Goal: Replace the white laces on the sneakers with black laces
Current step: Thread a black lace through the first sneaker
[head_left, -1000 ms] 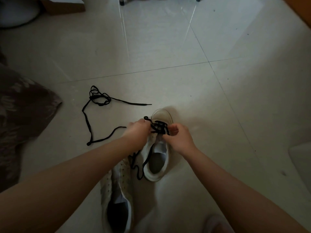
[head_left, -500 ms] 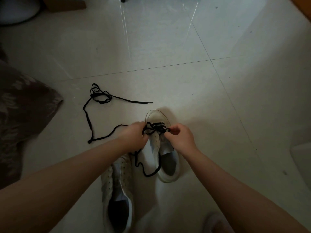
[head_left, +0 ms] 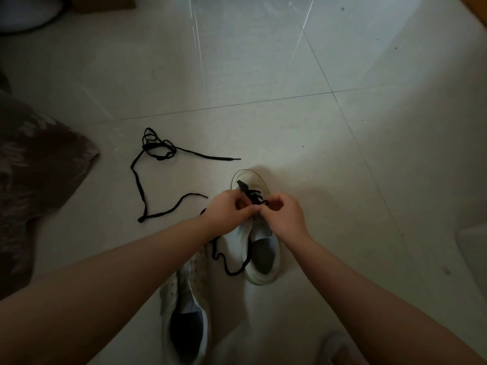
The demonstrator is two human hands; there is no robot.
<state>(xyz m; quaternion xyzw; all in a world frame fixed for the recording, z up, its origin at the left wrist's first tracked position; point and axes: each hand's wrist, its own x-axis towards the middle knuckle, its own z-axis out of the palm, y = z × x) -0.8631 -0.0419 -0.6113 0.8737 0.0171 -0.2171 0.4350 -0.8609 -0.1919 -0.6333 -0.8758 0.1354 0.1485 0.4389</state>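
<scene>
A white sneaker (head_left: 259,255) stands on the tiled floor, toe away from me, with a black lace (head_left: 250,194) threaded through its front eyelets. My left hand (head_left: 228,213) and my right hand (head_left: 286,216) meet over its tongue, each pinching the lace. A loose tail of that lace (head_left: 229,264) trails off the shoe's left side. A second white sneaker (head_left: 185,306) without laces lies nearer to me on the left. Another black lace (head_left: 147,177) lies loose on the floor further left.
A dark patterned cushion or cloth (head_left: 34,180) lies at the left edge. A pale object (head_left: 474,248) sits at the right edge, a cardboard box (head_left: 105,2) at the top left. Part of a foot or slipper (head_left: 340,349) shows at the bottom.
The laced sneaker's heel has swung to the right. My two hands have come closer together over its eyelets, still on the black lace.
</scene>
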